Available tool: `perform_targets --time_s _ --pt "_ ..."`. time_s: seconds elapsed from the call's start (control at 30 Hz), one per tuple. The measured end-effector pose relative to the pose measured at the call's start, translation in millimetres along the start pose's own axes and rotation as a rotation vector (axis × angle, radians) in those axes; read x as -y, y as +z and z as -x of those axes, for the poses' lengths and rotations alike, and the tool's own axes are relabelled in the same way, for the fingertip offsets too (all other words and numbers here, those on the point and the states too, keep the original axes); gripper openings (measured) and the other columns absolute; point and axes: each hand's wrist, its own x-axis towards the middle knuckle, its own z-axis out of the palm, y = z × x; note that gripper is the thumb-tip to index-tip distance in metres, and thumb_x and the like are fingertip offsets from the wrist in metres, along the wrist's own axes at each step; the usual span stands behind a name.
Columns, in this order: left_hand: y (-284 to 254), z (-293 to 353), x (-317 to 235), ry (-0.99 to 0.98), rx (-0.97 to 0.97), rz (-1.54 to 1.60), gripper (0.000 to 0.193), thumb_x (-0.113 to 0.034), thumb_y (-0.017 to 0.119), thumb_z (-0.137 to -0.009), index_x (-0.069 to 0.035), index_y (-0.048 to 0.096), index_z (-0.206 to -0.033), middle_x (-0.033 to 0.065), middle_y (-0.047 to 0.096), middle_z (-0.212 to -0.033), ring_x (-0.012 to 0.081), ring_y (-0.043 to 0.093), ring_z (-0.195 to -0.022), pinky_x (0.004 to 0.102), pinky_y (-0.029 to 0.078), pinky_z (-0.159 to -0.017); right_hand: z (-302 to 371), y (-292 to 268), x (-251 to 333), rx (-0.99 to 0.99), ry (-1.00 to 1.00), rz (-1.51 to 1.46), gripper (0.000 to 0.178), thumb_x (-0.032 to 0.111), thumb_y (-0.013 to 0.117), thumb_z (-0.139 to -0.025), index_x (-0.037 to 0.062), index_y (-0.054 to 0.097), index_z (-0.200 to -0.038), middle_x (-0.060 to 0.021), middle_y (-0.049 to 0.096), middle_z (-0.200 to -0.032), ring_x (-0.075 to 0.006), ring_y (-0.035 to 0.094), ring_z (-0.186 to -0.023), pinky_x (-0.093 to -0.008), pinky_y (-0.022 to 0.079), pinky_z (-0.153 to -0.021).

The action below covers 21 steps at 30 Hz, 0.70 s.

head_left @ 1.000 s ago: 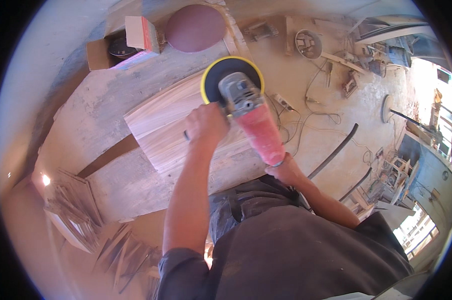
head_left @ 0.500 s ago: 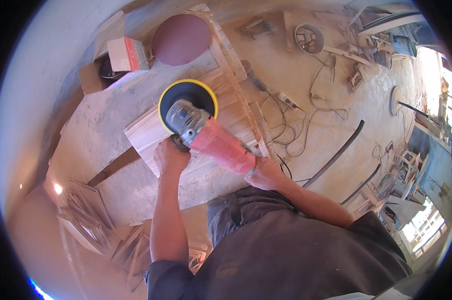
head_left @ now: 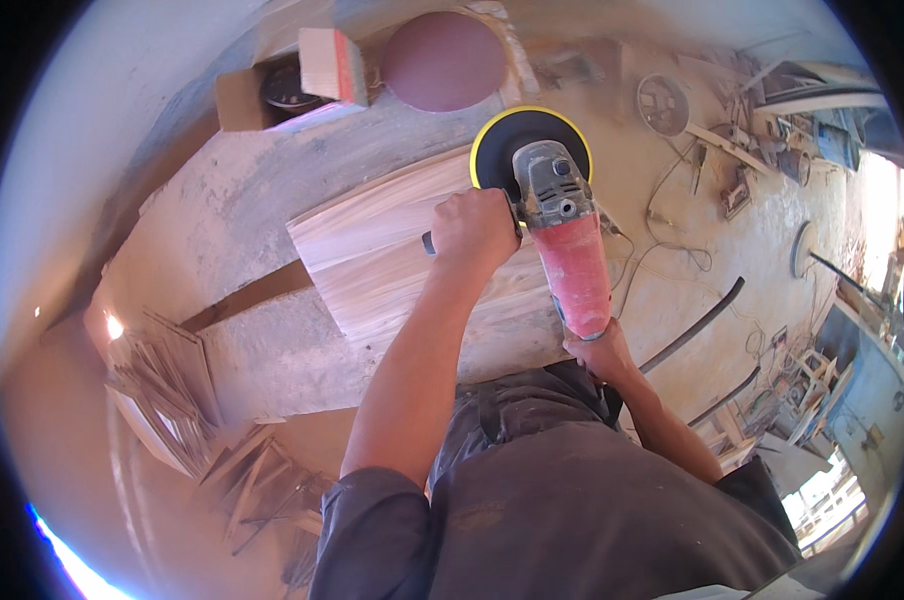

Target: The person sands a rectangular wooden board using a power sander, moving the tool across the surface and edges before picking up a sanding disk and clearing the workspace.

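Head view, looking down. A red-bodied angle grinder [head_left: 570, 245] with a yellow-rimmed sanding disc [head_left: 517, 150] is shown at upper centre of the frame, held in both hands over a pale wooden panel [head_left: 392, 255]. The left hand [head_left: 474, 232] is closed in a fist around the black side handle, just left of the grey gear head. The right hand [head_left: 600, 350] is wrapped around the rear end of the red body, at centre right; its fingers are largely hidden beneath the tool. The disc is seen at the far, upper-right edge of the panel, partly overhanging it; whether it presses on the wood cannot be told. The panel lies flat on a dusty workbench [head_left: 232, 210], slanting from centre left to upper centre.

The step in hand is judged to be the sanding of the panel's surface, with the far edge being worked. For the next pass, a level disc and a steady two-handed grip are called for, so that the grain is not gouged and the edge is not rounded.

A round maroon sanding sheet [head_left: 442, 60] and an open cardboard box [head_left: 262, 95] are seen at the upper left; wood offcuts [head_left: 172, 390] are stacked at the lower left.
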Motion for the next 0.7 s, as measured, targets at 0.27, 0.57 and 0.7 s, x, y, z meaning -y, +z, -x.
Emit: perform_targets --time_s 0.27,0.57,0.7 --pt "-9 31 82 -0.154 -0.005 0.033 0.02 -0.018 0.066 -0.081 -0.007 0.076 -0.095 0.0178 0.074 -0.097 0.035 0.073 -0.095 0.0445 0.058 -0.083 -1 53 27 0.074 -0.238 0.179 0.032 0.018 0.08 -0.073 0.0026 0.07 -0.099 -0.0179 0.073 -0.093 -0.032 0.072 -0.088 -0.0421 0.056 -0.077" --pt "-11 72 194 -0.312 -0.128 0.087 0.023 -0.023 0.07 -0.078 -0.008 0.075 -0.094 0.0194 0.074 -0.097 0.0367 0.072 -0.093 0.0459 0.058 -0.083 -7 126 71 0.192 -0.358 0.388 0.031 0.019 0.073 -0.077 0.003 0.068 -0.103 -0.0216 0.071 -0.101 -0.0384 0.068 -0.1 -0.0453 0.054 -0.086" --pt "-14 88 237 -0.372 -0.156 0.134 0.024 -0.022 0.074 -0.074 -0.008 0.075 -0.094 0.0184 0.074 -0.096 0.0367 0.072 -0.093 0.0469 0.057 -0.083 6 154 109 0.218 -0.413 0.392 0.032 0.02 0.071 -0.079 0.0017 0.067 -0.105 -0.024 0.07 -0.103 -0.042 0.066 -0.104 -0.0466 0.053 -0.087"
